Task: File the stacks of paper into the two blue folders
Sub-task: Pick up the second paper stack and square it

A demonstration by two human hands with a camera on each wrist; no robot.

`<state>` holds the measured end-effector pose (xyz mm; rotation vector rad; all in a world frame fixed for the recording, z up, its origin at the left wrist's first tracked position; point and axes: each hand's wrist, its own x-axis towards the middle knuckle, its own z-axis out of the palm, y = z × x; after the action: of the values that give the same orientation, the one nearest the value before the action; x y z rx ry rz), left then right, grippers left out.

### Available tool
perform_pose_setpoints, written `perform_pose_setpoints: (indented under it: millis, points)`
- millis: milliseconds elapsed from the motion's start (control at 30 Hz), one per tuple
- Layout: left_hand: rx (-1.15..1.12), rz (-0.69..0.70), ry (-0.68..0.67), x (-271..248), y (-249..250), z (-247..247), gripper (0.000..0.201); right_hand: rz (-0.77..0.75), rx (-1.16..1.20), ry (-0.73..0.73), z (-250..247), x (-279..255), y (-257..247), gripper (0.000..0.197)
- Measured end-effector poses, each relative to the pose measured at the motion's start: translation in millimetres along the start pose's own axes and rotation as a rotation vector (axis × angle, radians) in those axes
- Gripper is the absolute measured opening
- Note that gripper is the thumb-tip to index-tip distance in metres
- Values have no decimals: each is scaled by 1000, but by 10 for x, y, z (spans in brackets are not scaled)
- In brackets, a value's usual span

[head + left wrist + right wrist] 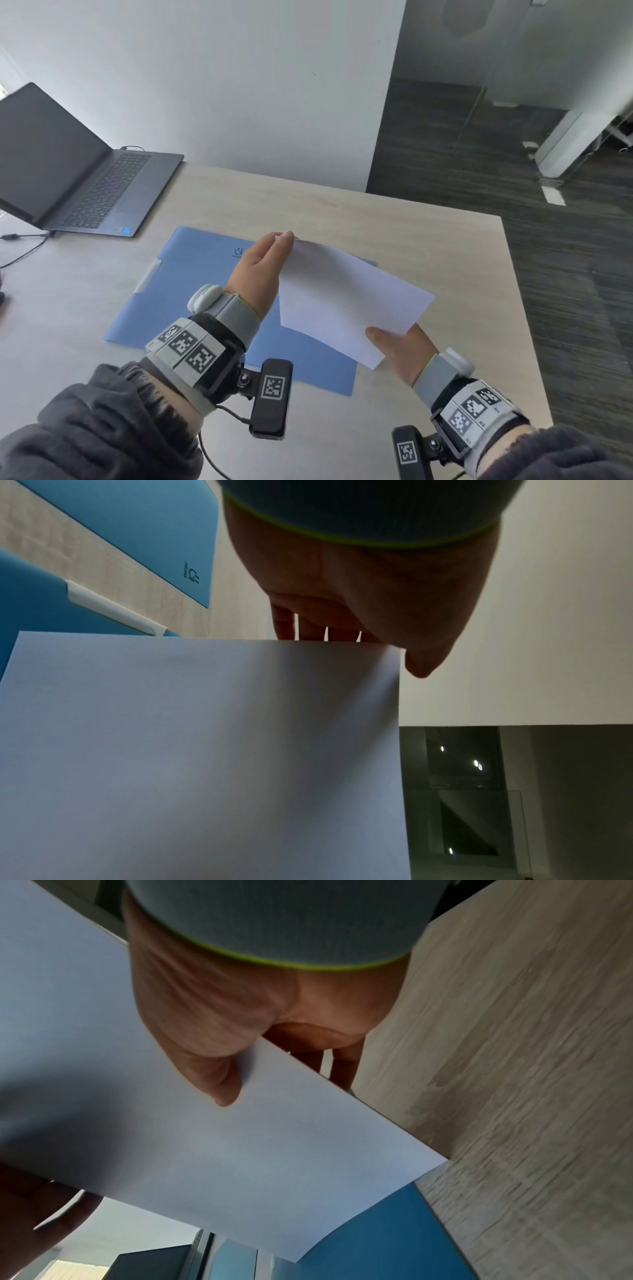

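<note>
A thin stack of white paper (342, 298) hangs tilted over a closed blue folder (191, 301) that lies flat on the table. My left hand (286, 240) pinches the stack's far left corner. My right hand (383, 339) grips the near right corner, thumb on top and fingers underneath. In the left wrist view the left hand (356, 639) grips the paper (205, 750) along its upper edge. Behind it are a blue surface with a logo (154, 534) and another with a white strip (31, 601). In the right wrist view the right hand (281, 1074) clamps the paper (240, 1150) above the folder (377, 1240).
An open dark laptop (78, 181) stands at the table's back left, with a cable (20, 250) trailing off its left side. The light wooden table (428, 233) ends at the right, with dark floor beyond. A white wall rises behind the table.
</note>
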<state>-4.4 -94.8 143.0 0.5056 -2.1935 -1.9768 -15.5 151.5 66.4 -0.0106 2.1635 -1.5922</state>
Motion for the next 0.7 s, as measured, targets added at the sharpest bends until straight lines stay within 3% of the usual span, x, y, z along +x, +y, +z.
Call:
perform_pose_setpoints:
  millis: [133, 300, 433, 633, 700]
  points:
    - [-14, -29, 58, 0, 14, 18, 48, -30, -20, -26, -17, -12, -2, 19]
    - [40, 32, 18, -66, 6, 48, 39, -13, -57, -18, -49, 25, 83, 15]
    - [-12, 1, -82, -115, -158, -30, 58, -8, -60, -2, -59, 83, 81, 15]
    - [-33, -54, -84, -113, -445, -266, 108, 24, -3, -58, 45, 172, 33, 13]
    - [-27, -100, -76, -95, -527, -378, 113, 63, 27, -67, 151, 216, 1, 16]
